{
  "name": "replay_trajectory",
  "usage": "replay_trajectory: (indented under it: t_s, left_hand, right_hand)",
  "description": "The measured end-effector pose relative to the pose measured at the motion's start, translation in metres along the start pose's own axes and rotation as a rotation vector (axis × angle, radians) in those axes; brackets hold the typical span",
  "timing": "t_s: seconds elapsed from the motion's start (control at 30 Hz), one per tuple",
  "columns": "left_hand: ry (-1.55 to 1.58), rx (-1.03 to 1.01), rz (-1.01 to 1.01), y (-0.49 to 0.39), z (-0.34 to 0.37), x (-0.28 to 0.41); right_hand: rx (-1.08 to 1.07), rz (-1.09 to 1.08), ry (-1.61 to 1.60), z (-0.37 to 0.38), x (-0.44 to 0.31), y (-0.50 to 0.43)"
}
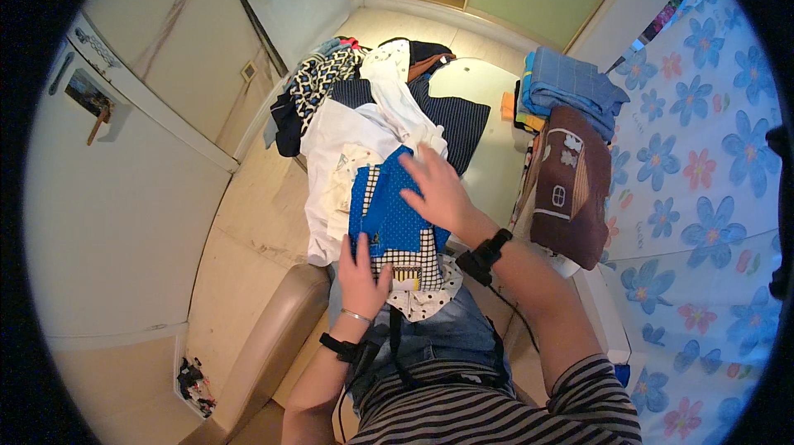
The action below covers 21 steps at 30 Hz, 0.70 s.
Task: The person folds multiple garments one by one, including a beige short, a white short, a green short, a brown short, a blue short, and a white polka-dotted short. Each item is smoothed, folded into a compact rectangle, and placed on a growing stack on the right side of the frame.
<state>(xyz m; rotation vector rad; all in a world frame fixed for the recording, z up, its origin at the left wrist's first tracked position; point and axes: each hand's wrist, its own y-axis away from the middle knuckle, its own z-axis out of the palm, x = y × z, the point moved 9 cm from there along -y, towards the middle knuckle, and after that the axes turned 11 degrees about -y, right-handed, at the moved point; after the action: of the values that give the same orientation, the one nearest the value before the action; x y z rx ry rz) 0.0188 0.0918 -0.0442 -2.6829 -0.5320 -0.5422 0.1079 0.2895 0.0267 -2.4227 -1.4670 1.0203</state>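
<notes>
A blue patterned garment point(406, 212), partly folded, lies over a black-and-white checked cloth point(428, 259) in front of me. My left hand point(365, 277) rests with spread fingers at the near left edge of the blue garment. Over its far right part is my right hand point(437, 187), fingers apart and slightly blurred; whether it touches the cloth I cannot tell. A white cloth with black dots point(428, 304) lies under the checked one, on my lap. White garments point(329, 135) spread beyond and to the left.
Behind lie a black, white and blue patterned garment point(325, 76) and a dark striped one point(462, 125). At right, folded blue clothes point(570, 85) and a brown cushion-like item point(570, 190) are stacked by a floral curtain point(701, 166). A tan padded armrest point(279, 321) stands at left.
</notes>
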Motion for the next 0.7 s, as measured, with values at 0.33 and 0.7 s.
replay_trajectory:
  t_s: [0.33,0.7]
  left_hand:
    - [0.649,-0.275,-0.538,0.001,0.047,-0.066]
    - [1.014,-0.522,-0.825,0.016,0.038,-0.05]
  right_hand:
    - [0.12,0.976,-0.798,0.053,0.039,0.181]
    - [-0.087,0.81,-1.242,0.07,0.009,0.161]
